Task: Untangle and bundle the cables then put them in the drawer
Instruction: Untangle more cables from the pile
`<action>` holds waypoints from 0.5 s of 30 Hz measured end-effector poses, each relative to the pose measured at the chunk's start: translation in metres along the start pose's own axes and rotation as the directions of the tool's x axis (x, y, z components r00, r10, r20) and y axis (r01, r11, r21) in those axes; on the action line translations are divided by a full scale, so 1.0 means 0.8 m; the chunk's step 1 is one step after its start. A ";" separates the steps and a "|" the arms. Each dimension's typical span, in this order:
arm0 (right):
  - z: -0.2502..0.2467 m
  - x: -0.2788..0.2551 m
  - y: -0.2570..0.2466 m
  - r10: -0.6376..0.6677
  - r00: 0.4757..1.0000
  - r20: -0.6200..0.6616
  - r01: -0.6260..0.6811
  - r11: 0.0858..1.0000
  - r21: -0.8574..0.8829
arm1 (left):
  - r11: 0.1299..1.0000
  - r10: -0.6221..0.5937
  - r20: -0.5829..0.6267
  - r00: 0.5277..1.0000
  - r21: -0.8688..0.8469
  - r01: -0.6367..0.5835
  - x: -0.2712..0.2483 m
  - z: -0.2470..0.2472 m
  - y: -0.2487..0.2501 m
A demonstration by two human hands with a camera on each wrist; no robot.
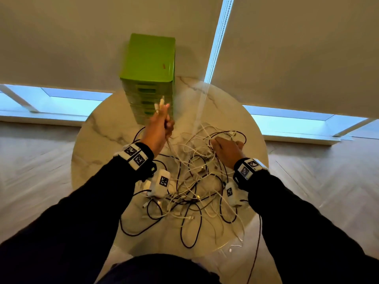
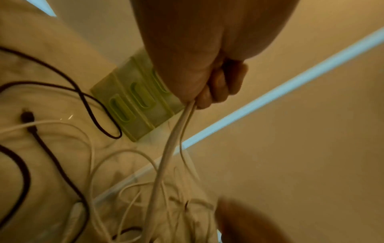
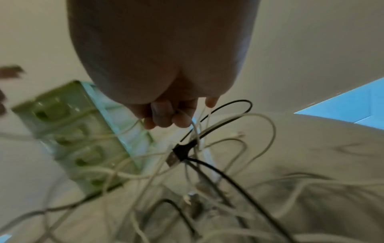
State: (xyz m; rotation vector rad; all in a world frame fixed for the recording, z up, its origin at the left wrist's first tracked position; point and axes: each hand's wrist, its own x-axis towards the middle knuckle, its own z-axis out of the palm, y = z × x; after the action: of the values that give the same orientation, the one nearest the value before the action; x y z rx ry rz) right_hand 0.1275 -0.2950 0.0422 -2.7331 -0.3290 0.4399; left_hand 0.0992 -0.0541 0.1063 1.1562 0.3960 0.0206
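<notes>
A tangle of white and black cables point(image 1: 196, 181) lies across the round marble table point(image 1: 98, 140). My left hand point(image 1: 162, 124) is raised in front of the green drawer unit point(image 1: 149, 74) and grips white cables point(image 2: 176, 134), whose plug ends point(image 1: 161, 103) stick up above the fist. The strands run down from the fist into the pile. My right hand point(image 1: 227, 148) is low over the right side of the tangle, its fingers point(image 3: 164, 115) curled round thin white cable strands point(image 3: 195, 129). A black USB plug point(image 3: 180, 152) hangs just below them.
The green drawer unit point(image 2: 135, 102) stands at the table's far edge with its drawers closed. Some cables hang over the near right rim point(image 1: 235, 244) of the table. Behind are drawn roller blinds point(image 1: 287, 48) and low windows; wooden floor surrounds the table.
</notes>
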 end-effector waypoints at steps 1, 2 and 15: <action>-0.005 0.003 -0.014 -0.020 0.998 -0.059 0.023 0.998 0.059 | 0.992 -0.022 0.042 0.999 0.127 0.017 -0.008 0.005 -0.008; -0.010 0.003 -0.029 -0.052 0.994 -0.101 0.063 0.993 0.105 | 0.969 -0.044 0.058 0.997 0.245 0.028 -0.014 0.010 -0.018; 0.010 -0.040 -0.080 -0.303 0.951 0.070 0.289 0.944 0.160 | 0.955 -0.177 -0.039 0.983 -0.247 0.162 -0.015 0.035 -0.034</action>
State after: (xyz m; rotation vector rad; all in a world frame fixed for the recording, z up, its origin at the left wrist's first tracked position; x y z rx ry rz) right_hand 0.0841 -0.2431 0.0679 -2.4686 -0.6925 0.4874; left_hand 0.0921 -0.0926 0.0950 0.8785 0.5316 -0.0450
